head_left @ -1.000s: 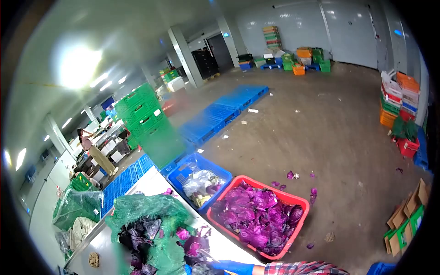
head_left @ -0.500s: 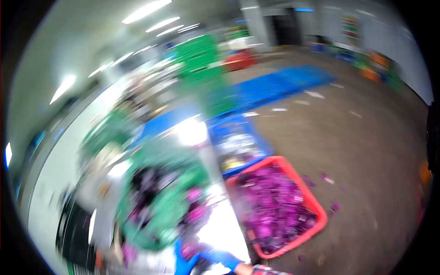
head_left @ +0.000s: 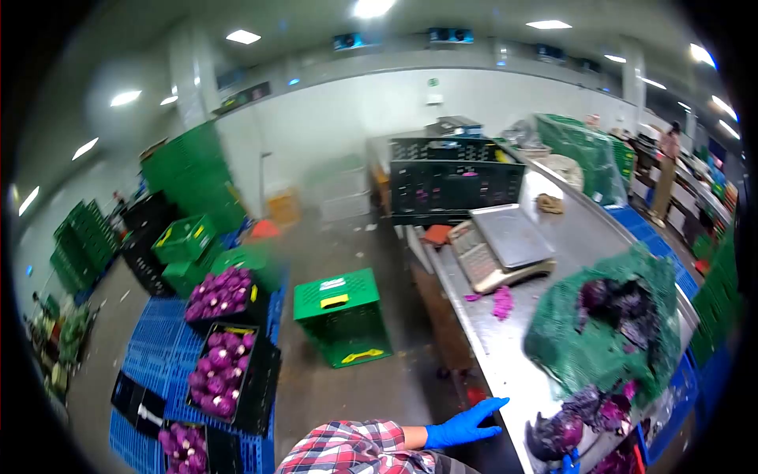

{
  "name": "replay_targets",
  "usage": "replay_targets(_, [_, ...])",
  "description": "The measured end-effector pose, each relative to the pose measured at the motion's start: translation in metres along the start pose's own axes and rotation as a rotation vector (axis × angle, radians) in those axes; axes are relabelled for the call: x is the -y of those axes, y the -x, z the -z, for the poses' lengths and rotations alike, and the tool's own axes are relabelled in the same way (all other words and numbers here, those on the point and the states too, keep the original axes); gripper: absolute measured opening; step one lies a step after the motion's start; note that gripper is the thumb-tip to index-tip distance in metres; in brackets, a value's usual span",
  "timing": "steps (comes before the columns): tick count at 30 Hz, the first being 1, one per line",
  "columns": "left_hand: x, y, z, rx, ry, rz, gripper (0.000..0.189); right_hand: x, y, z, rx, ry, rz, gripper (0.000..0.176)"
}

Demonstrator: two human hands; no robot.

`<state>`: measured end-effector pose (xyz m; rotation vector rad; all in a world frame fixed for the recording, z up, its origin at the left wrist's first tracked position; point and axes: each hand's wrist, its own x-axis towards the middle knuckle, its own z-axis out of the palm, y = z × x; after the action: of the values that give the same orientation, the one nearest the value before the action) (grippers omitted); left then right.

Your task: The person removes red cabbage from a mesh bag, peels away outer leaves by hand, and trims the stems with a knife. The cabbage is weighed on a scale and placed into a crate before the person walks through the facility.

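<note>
My left hand (head_left: 467, 425), in a blue glove, reaches over the near left edge of the steel table (head_left: 505, 359) with fingers apart and nothing in it. Only a bit of my right hand (head_left: 569, 463), also blue-gloved, shows at the bottom edge, beside a purple cabbage (head_left: 555, 434); its fingers are mostly hidden. Loose dark leaves lie by that cabbage. Farther up the table, a green mesh sack (head_left: 557, 336) lies spread with dark purple leaves (head_left: 632, 316) on it. A scale (head_left: 505, 253) stands beyond, with purple scraps (head_left: 502, 302) near it.
Black crates (head_left: 456, 189) stand at the table's far end. A green crate (head_left: 341, 320) is on the floor. At left, crates of purple cabbages (head_left: 223, 371) rest on blue pallets (head_left: 150, 340). A person (head_left: 668, 170) stands far right.
The view has swung left, bringing the pallets and green crate into sight. The red basket of purple pieces is mostly out of view. My left hand is now apart from the cabbage, fingers spread.
</note>
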<state>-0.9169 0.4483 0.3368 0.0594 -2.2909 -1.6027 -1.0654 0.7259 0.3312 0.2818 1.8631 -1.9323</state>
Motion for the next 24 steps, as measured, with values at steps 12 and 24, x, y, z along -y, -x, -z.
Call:
replay_targets(12, [0.032,0.108,0.06,0.024,0.255,0.446,0.063,-0.001,0.113,-0.047,-0.212,0.015,0.135,0.038])
replay_targets(24, [-0.017,0.11,-0.06,0.622,0.301,0.391,0.05,-0.108,0.256,0.09,-0.667,-0.304,0.122,0.049])
